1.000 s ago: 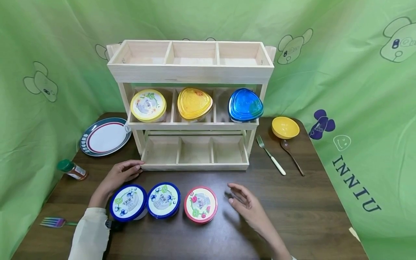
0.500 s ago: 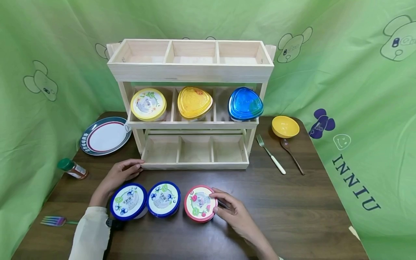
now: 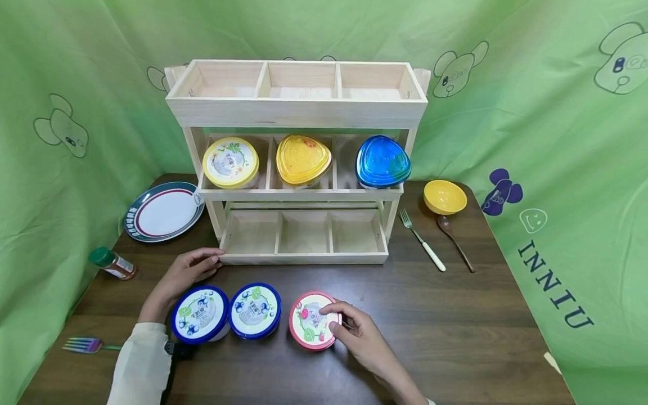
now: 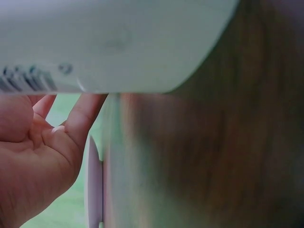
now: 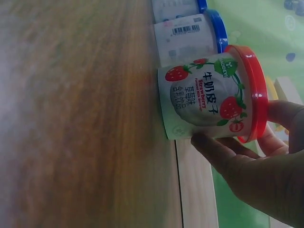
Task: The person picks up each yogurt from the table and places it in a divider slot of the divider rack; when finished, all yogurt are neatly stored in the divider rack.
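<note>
In the head view, a strawberry tub [image 3: 310,332] with a red-rimmed lid stands on the table. My right hand [image 3: 361,340] grips its right edge, with thumb and index finger over the lid. The right wrist view shows this right hand [image 5: 256,166] with other fingers against the tub's side. My left hand [image 3: 187,273] has its fingertips at the lower left front corner of the wooden rack [image 3: 304,259]. Two blueberry tubs, a left one [image 3: 199,315] and a right one [image 3: 255,311], stand between the hands. A pale tub [image 4: 104,42] hides part of my left hand [image 4: 42,161] in the left wrist view.
The rack's middle tier bears a yellow-lidded round tub [image 3: 230,163], a yellow triangular-lidded container [image 3: 302,160] and a blue-lidded one [image 3: 383,162]. Around it lie a plate [image 3: 169,212], a green-capped jar [image 3: 113,263], forks [image 3: 422,242], a spoon [image 3: 455,244] and a yellow bowl [image 3: 445,197].
My right hand has come left onto the strawberry tub and taken hold of its edge. The tub has shifted slightly toward me and turned a little. My left hand has stayed at the rack.
</note>
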`<state>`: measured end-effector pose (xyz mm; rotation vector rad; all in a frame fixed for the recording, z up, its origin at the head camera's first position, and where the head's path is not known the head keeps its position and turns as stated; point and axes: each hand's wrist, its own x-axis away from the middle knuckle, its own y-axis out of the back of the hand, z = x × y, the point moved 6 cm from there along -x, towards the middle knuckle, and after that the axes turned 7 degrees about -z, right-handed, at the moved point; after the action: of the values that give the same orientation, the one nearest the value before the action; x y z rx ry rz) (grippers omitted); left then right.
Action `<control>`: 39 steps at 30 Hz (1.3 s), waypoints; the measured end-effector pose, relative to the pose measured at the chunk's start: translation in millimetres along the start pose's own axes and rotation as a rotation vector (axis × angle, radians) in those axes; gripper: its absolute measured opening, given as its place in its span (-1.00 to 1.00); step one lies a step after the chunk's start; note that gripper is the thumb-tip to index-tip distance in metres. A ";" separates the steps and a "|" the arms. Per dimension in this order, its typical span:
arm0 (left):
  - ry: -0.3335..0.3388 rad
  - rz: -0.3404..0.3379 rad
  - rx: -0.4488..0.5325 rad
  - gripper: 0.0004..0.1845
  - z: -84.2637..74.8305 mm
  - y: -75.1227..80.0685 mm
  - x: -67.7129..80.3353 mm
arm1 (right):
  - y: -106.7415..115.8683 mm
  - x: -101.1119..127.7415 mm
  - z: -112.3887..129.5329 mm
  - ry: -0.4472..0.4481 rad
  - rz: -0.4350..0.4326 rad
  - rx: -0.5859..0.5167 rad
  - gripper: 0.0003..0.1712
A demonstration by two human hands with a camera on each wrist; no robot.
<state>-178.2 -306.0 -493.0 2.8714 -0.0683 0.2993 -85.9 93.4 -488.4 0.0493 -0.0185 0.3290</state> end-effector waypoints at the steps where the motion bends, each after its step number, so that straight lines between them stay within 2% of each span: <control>1: -0.001 0.000 0.001 -0.53 -0.1 0.1 0.1 | 1.1 0.8 -0.6 0.003 -0.001 0.005 -0.72; 9: 0.010 -0.002 -0.009 -0.55 0.0 0.1 -0.4 | 23.6 12.9 -0.7 0.035 -0.009 -0.009 -0.74; 16: 0.015 -0.002 -0.005 -0.56 0.1 0.0 -0.4 | 63.3 29.1 7.0 0.120 -0.092 0.028 -0.71; 22: 0.031 -0.005 -0.011 -0.55 0.8 -0.3 -0.6 | 88.8 36.3 18.7 0.202 -0.151 0.063 -0.67; 34: 0.029 -0.009 -0.002 -0.56 0.3 0.7 -1.1 | 131.2 32.1 33.0 0.088 -0.383 -0.008 -0.73; 39: 0.027 -0.002 -0.004 -0.56 0.4 0.8 -0.7 | 139.3 31.7 36.2 0.058 -0.414 0.037 -0.72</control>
<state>-179.0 -306.8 -493.4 2.8631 -0.0606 0.3370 -101.3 233.4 -445.1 0.0784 0.0550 -0.0831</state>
